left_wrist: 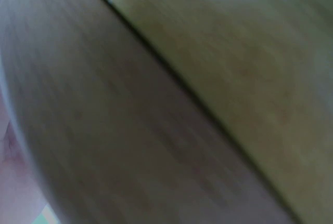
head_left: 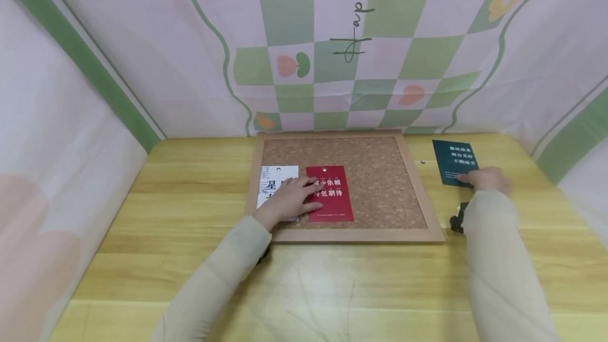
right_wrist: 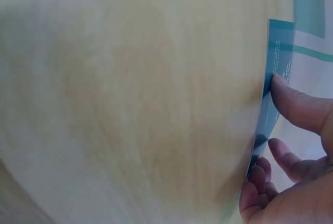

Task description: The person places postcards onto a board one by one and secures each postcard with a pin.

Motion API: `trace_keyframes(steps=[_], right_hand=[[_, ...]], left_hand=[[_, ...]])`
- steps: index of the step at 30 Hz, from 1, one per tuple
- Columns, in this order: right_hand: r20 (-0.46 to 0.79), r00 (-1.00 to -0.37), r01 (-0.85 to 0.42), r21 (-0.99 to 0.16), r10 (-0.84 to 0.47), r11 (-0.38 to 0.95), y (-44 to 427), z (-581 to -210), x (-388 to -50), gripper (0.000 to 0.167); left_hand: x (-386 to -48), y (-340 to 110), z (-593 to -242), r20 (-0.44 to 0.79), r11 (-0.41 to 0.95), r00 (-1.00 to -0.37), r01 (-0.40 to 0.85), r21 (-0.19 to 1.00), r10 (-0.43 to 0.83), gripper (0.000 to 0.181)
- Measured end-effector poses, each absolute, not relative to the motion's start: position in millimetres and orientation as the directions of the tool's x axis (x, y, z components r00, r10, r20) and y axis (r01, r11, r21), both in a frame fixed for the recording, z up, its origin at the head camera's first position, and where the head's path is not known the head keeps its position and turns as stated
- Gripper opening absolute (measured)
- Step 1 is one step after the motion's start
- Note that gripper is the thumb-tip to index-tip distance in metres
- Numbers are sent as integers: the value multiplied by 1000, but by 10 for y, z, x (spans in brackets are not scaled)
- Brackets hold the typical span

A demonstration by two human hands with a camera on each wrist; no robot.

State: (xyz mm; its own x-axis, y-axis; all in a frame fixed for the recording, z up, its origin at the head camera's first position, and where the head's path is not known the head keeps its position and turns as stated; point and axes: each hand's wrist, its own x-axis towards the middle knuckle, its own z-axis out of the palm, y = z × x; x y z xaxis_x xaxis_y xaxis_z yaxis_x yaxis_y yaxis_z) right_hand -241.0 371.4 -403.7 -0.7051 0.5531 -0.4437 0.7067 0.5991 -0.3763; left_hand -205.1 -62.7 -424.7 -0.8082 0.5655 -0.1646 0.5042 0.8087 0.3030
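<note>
A red card and a white card lie side by side on a corkboard. Across both spreads my left hand, its extended fingertips resting on the red card and covering some of its print. At the right, my right hand has the lower right corner of a dark green card, thumb on the printed face. In the right wrist view that hand holds the green card near its edge, other fingers curled beside it. The left wrist view shows no fingers clearly.
The wood-framed board stands out on a yellow wood-grain table. A small dark dot lies between board and green card. Behind hangs a checked green and white cloth, with pale cloth on both sides.
</note>
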Motion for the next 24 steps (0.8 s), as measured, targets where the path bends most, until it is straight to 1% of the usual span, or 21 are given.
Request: trace_keyframes(steps=[8,15,24], right_hand=[[-426,-733,677,-384,530,628,3729,-4021,-2390,86],[-423,-741,669,-409,521,620,3741,-4017,-2375,88],[-415,-763,644,-415,496,643,3737,-3987,-2355,82]], left_hand=[[-2049,-625,-4241,-175,812,-808,500,302,563,61],[-2044,-622,-4243,-181,815,-809,496,300,559,60],[-2034,-623,-4225,-167,811,-809,505,295,564,59]])
